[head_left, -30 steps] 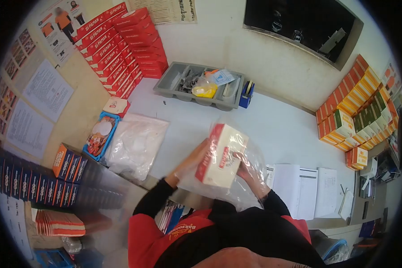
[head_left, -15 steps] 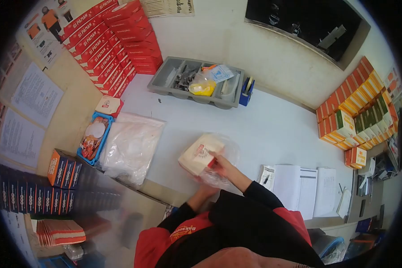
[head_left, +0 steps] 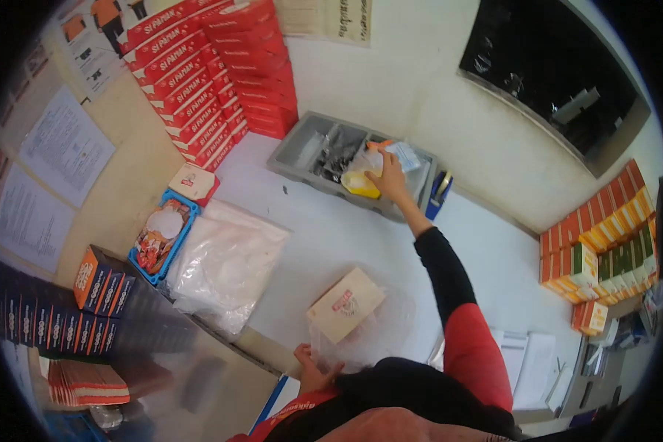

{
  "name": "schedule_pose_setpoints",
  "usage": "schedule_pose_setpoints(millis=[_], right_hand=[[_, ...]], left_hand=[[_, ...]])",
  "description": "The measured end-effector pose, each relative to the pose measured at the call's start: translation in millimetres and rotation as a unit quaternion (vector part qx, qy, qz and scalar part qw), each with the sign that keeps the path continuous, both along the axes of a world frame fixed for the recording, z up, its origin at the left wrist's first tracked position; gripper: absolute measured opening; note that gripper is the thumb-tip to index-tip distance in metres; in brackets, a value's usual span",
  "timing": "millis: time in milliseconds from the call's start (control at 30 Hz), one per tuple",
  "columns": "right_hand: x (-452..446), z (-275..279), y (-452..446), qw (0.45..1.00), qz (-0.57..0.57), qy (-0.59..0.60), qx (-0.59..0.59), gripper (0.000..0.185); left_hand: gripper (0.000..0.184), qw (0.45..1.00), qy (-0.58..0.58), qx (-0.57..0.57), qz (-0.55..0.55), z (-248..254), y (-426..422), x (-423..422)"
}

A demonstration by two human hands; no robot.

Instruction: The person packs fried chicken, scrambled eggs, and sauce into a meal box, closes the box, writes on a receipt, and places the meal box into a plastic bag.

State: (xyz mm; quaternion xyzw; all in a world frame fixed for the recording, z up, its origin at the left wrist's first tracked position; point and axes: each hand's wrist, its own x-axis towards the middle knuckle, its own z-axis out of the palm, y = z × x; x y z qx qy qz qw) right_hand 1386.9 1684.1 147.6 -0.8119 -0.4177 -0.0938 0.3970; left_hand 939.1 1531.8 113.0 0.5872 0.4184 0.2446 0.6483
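Observation:
A cream box (head_left: 346,303) with a red label lies tilted in a clear plastic bag (head_left: 379,335) on the pale table. Beside the bag's near left edge is my left hand (head_left: 315,368), fingers apart and nothing visible in them. My right hand (head_left: 390,175) reaches over the grey compartment tray (head_left: 291,153), its fingers spread above a clear bag with yellow contents (head_left: 361,184). Next to that hand lies a white and blue packet (head_left: 404,156). Dark small packets (head_left: 334,156) fill a middle compartment.
Stacked red boxes (head_left: 177,81) stand at the back left. Flat plastic bags (head_left: 228,258) lie beside a blue basket (head_left: 189,221). Orange and green boxes (head_left: 597,258) are piled at right, with papers (head_left: 530,368) nearer. A blue tape dispenser (head_left: 440,193) adjoins the tray.
My right hand has left the bagged box and reached up to the tray. The bagged box now rests on the table, and my left hand is beside it. The view has shifted.

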Motion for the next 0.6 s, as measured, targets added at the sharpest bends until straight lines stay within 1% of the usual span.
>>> schedule_pose_setpoints(millis=[33, 67, 133, 167, 200, 233, 267, 300, 333, 367, 400, 433, 500, 533, 567, 600], right_hand=[[14, -10, 26, 0.989, -0.120, -0.064, -0.057, 0.037], [28, -20, 43, 0.990, -0.112, -0.072, -0.045, 0.037], [60, -41, 58, 0.966, -0.067, -0.105, -0.228, 0.043], [70, -47, 66, 0.975, -0.096, -0.139, -0.142, 0.034], [79, -44, 68, 0.976, -0.093, -0.138, -0.138, 0.034], [91, -40, 67, 0.995, -0.096, -0.037, -0.016, 0.030], [98, -37, 63, 0.987, -0.101, 0.065, 0.102, 0.026], [99, -25, 52, 0.971, -0.084, 0.172, 0.141, 0.028], [98, -4, 37, 0.942, -0.069, 0.274, 0.179, 0.029], [93, 15, 22, 0.837, 0.020, 0.428, 0.340, 0.030], [84, 30, 4, 0.673, 0.103, 0.553, 0.481, 0.031], [51, 61, -22, 0.637, 0.159, 0.549, 0.518, 0.025], [-33, 102, -77, 0.555, 0.252, 0.588, 0.532, 0.022], [-71, 101, -101, 0.507, 0.296, 0.626, 0.514, 0.024], [-107, 77, -123, 0.510, 0.374, 0.631, 0.449, 0.030], [-168, 69, -142, 0.524, 0.372, 0.641, 0.420, 0.040]], left_hand=[[0.061, 0.994, 0.039, -0.104, -0.024, 2, 1, 4], [0.049, 0.993, 0.056, -0.029, -0.099, -17, 4, 0], [0.038, 0.982, 0.076, 0.054, -0.165, -36, 9, -7], [0.027, 0.990, 0.015, -0.075, -0.116, -31, 9, -12], [0.022, 0.986, -0.014, -0.140, -0.093, -15, 11, -15], [0.017, 0.976, -0.043, -0.203, -0.066, 0, 13, -17], [0.015, 0.974, -0.026, -0.219, -0.049, 31, 23, -13], [0.014, 0.968, -0.078, -0.234, -0.036, 37, 27, -13], [0.014, 0.959, -0.130, -0.251, -0.025, 42, 30, -13], [0.015, 0.933, -0.250, -0.258, -0.014, 41, 34, -12], [0.021, 0.937, -0.241, -0.251, -0.015, 41, 38, -14], [0.026, 0.942, -0.227, -0.246, -0.014, 51, 44, -12], [0.038, 0.946, -0.217, -0.241, 0.014, 65, 47, -5], [0.043, 0.934, -0.258, -0.247, -0.003, 68, 48, -4], [0.048, 0.921, -0.301, -0.247, -0.021, 70, 50, -3], [0.048, 0.921, -0.296, -0.251, -0.019, 75, 50, -2]])
